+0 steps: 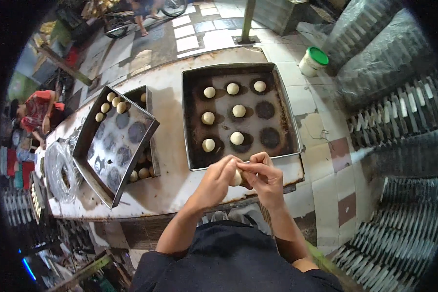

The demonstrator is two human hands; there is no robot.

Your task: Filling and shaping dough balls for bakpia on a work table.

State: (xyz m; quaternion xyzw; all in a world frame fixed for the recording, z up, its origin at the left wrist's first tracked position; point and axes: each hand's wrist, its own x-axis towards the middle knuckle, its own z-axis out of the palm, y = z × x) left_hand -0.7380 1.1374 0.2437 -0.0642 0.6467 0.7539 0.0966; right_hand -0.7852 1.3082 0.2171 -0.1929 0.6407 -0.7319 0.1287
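A pale dough ball (237, 178) is cupped between my left hand (220, 177) and my right hand (264, 175), both closed around it just beyond the near rim of a square dark metal tray (289, 117). In that tray several dough balls (238, 111) sit in rows on a stained base with dark round marks. To the left, a second tray (131, 146) rests tilted on top of another tray (151, 160); several dough balls (116, 101) are bunched at its far end, and more lie in the tray underneath, partly hidden.
Clear plastic sheeting (61, 192) lies at the worn table's left (165, 192). A person in red (36, 109) is at the far left. A white bucket with green lid (310, 63) stands on the tiled floor. Stacked metal trays (389, 114) line the right. Bicycle and legs (142, 22) appear beyond.
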